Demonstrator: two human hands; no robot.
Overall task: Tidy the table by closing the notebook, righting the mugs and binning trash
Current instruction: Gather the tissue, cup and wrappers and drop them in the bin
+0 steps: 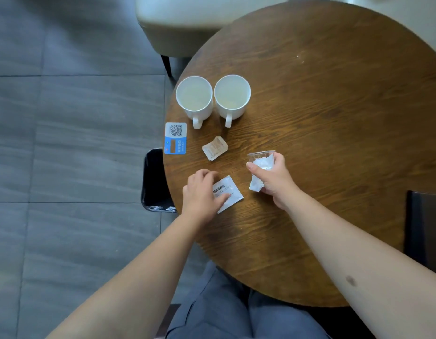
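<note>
Two white mugs, the left mug (pixel 194 97) and the right mug (pixel 232 96), stand upright side by side on the round wooden table (pixel 334 118), handles toward me. My right hand (pixel 273 179) grips a clear plastic cup (pixel 261 159) with crumpled white tissue (pixel 256 185) in and under it. My left hand (pixel 202 194) lies on a white sachet (pixel 228 193), fingers spread over its left part. A small beige packet (pixel 214 148) lies between the mugs and my hands. The dark closed notebook (pixel 425 228) sits at the right edge.
A black bin (pixel 154 182) stands on the floor just left of the table, partly under its edge. A blue and white QR-code card (pixel 175 138) lies near the table's left edge. A cream chair (pixel 187 25) stands beyond the table.
</note>
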